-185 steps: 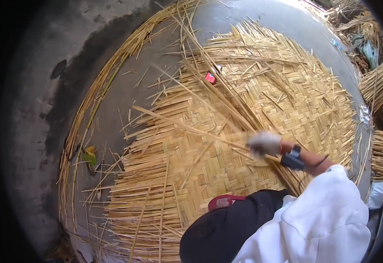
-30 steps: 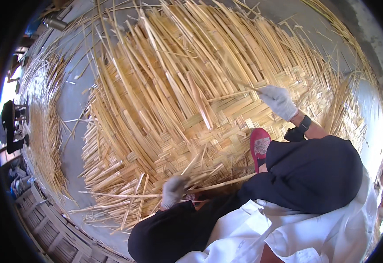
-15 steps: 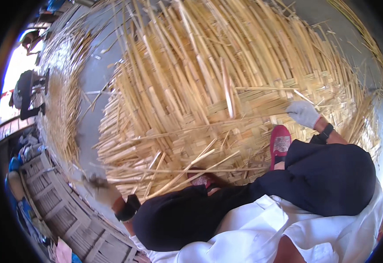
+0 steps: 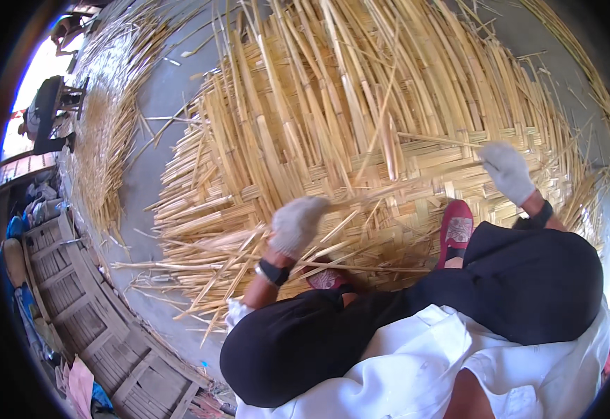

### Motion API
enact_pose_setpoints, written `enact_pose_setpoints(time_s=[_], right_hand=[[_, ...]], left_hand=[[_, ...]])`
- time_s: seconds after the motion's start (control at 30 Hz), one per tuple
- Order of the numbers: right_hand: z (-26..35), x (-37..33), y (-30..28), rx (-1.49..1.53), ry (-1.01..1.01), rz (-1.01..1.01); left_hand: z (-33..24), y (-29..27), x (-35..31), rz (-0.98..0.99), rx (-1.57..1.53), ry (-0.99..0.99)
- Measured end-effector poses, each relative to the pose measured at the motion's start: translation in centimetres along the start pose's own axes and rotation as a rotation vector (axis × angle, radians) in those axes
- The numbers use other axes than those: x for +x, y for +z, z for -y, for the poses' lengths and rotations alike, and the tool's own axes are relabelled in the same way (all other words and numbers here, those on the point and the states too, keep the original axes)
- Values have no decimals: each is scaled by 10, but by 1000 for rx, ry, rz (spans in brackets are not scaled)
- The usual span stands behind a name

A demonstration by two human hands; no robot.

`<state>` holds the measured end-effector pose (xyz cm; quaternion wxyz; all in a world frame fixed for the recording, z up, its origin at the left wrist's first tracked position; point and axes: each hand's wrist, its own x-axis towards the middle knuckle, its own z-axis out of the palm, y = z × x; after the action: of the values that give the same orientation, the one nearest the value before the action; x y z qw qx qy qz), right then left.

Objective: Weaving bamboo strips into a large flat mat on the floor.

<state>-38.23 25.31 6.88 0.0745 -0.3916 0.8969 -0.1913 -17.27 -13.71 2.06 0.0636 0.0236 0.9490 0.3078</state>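
A long flattened reed strip stretches between my two gloved hands, just over a woven reed mat. Closed around its left part is my left hand in a whitish knit glove. My right hand, gloved alike, grips the strip farther right, near the mat's woven band. Long reed stalks run away from me side by side on the mat's far part. Both feet, in red shoes, are on the mat between my hands.
Loose reed pieces lie scattered at the near left edge. Another strip of reeds covers the floor at left. A slatted wooden panel rests at lower left. Reed bundles lie at far right. A person bends at far left.
My left hand has swung from the lower left edge in over the mat and now holds the strip. My right hand has shifted slightly right, still gripping.
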Motion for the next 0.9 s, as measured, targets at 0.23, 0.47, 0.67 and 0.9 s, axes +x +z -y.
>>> enact_pose_setpoints(time_s=[0.23,0.47,0.67,0.9], right_hand=[[-7,47,55,-173,-89,-131],[38,40,79,356,-237,594],[122,105,137,144,-52,655],[136,116,172,355,100,271]], left_hand=[[50,-117,-20,-938,-124,-538],[14,-148,-48,-1091,-1162,-400],[3,-110,-15,-1054,-1314,-381],[0,-97,-23,-1003,-1377,-382]])
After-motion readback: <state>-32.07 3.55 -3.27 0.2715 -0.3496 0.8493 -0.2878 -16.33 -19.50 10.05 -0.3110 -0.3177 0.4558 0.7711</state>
